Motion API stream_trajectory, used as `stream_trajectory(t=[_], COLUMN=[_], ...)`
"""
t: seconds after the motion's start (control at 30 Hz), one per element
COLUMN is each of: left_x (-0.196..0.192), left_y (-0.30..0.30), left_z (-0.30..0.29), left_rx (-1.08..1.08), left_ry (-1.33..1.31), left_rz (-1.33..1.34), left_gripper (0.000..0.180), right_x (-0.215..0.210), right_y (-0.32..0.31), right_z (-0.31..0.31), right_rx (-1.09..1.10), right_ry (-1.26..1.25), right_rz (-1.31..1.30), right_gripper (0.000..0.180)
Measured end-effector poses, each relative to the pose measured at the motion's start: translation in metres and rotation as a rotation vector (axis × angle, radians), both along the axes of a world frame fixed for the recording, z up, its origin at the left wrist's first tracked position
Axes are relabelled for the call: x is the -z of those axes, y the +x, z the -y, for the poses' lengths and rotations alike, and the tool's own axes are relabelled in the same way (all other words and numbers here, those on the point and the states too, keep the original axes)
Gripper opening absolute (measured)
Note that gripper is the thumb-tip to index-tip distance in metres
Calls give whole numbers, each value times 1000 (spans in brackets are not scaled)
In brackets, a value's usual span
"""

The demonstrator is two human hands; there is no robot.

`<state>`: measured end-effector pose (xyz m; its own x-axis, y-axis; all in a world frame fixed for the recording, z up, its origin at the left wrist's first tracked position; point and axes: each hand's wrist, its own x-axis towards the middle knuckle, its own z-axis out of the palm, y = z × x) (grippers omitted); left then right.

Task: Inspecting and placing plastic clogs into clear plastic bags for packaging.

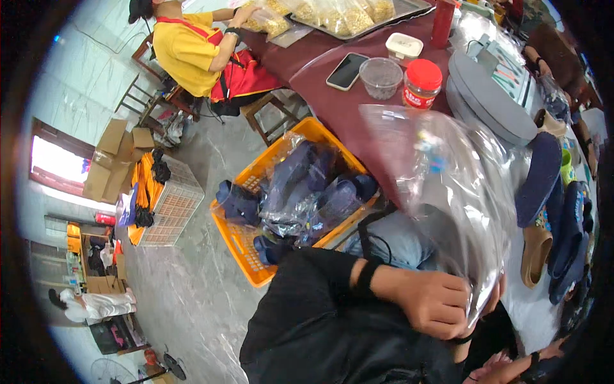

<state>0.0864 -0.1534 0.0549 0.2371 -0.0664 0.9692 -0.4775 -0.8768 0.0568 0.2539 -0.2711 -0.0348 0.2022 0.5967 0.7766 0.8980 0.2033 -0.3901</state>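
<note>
A large clear plastic bag (473, 192) stands up from my two hands, glossy and creased. Its lower edge is gripped by my left hand (441, 306), fingers curled closed. My right hand (492, 297) is mostly hidden behind the bag; its fingers show only in part, closed on the same edge. Small coloured bits show through the film near the top, too blurred to name. Left of my knees, an orange plastic basket (240, 256) holds several navy shoes (291, 182) wrapped in clear bags.
A phone (346, 71), clear tub (380, 78) and red-lidded jar (422, 83) stand on the burgundy table (332, 89). Beside them is a grey rounded machine (489, 96). Navy clogs (538, 179) and a tan clog (536, 256) lie right. Another person (185, 51) handles grain bags; another's hand (550, 350) shows lower right.
</note>
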Motion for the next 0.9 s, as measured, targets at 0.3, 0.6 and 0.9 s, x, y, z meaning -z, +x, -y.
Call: stream_trajectory(t=[0.3, 0.6, 0.9], left_x=[-45, -21, -43], left_y=[-228, -306, -185], left_z=[-147, -97, -102], left_rx=[-1369, -1656, -1345], left_ry=[-688, -697, -743], left_rz=[143, 113, -1043], left_gripper=[15, 16, 24], right_x=[-67, -46, -66], right_y=[-26, -2, 5], right_z=[-74, -44, -51], right_rx=[-482, -357, -271], right_ry=[-155, -198, -234], right_rz=[-38, -234, -102], right_gripper=[79, 65, 56])
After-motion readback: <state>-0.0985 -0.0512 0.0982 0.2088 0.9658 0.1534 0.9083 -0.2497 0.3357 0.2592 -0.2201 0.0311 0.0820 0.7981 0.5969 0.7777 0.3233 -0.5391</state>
